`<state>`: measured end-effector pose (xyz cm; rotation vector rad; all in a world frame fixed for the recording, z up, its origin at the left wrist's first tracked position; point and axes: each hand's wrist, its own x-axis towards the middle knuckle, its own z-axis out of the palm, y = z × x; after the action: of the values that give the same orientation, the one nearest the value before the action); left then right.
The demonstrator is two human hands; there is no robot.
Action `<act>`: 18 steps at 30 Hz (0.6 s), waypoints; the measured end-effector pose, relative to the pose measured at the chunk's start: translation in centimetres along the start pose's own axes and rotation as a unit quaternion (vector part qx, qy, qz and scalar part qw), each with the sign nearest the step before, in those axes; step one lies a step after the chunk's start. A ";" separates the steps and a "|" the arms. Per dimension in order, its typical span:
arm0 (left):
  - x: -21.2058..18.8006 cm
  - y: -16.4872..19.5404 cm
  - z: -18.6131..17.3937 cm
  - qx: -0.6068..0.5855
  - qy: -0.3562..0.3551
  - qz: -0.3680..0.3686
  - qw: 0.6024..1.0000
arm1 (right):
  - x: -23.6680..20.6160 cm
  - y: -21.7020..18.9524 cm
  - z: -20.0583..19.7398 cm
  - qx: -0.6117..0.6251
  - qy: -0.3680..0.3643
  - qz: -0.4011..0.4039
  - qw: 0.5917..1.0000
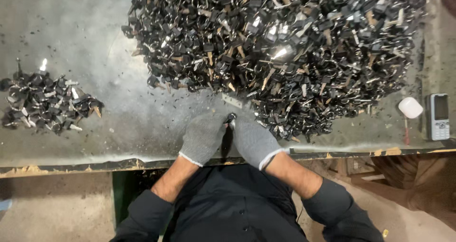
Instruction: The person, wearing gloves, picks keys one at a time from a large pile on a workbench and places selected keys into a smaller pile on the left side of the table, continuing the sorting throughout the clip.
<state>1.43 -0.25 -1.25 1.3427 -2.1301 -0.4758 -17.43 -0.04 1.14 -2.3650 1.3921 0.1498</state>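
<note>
— What are the hands doing?

— The left hand (203,138) and right hand (254,142), both in grey gloves, meet at the tabletop (95,37) edge, fingertips pinched shut on one small black key (231,119).

— And around them?

— The big pile of keys (285,47) lies just beyond; a smaller pile (45,102) sits well apart on the left. A phone (438,116) and a white case (410,107) rest at the right.

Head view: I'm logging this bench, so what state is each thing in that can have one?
Left hand: gloved, pinching a small dark key piece.
Right hand: gloved, gripping the same piece.
Large key pile: heaped, spread across the table.
Small key pile: set apart at left.
Phone: lying flat, screen dark.
White case: closed.
</note>
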 end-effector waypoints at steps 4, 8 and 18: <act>-0.2 -0.3 -0.2 -0.002 0.003 0.002 1.000 | 0.4 2.1 -1.8 -0.076 -0.106 -0.225 0.966; -0.6 -0.3 0.1 0.053 0.027 0.013 0.998 | 0.0 0.5 -2.4 0.106 -0.074 0.075 0.989; -1.2 -0.2 1.3 0.073 0.043 0.029 0.996 | -1.1 -2.6 -2.1 0.075 0.190 0.033 0.978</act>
<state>1.14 0.70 -2.74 1.3504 -2.1610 -0.2396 -15.94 1.15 4.14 -2.3013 1.5879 -0.3957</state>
